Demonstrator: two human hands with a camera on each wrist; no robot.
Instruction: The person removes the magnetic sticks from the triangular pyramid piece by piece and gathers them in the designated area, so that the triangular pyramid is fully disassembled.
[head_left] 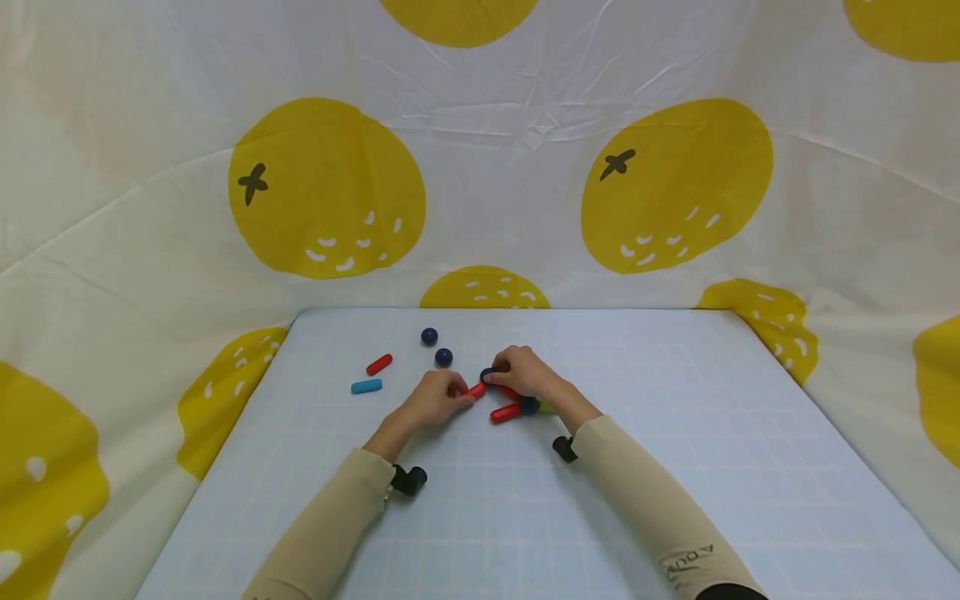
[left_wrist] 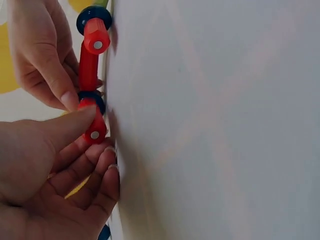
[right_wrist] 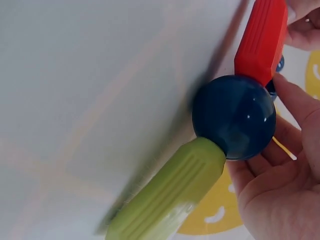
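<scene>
The glossy dark-blue plastic ball (head_left: 487,375) sat between the thumb and fingers of the right hand (head_left: 522,371), which pinched it. Just to the person's left of that ball, and nearer the body, was the short red ribbed plastic rod (head_left: 477,389), which the left hand (head_left: 438,398) held between thumb and fingers. The rod's long axis slanted from the left fingertips away from the body and rightward, so its far end pointed at the ball; whether that end had joined it or only lay against it, I cannot tell. The left hand was the nearer to the rod, the right hand to the ball.

On the ball's other side, a second red rod (head_left: 507,392) ran rightward and toward the body to a second dark-blue ball (head_left: 529,405), where a third red rod (head_left: 505,413) and a lime-green ribbed plastic rod (head_left: 547,407) also met.
</scene>
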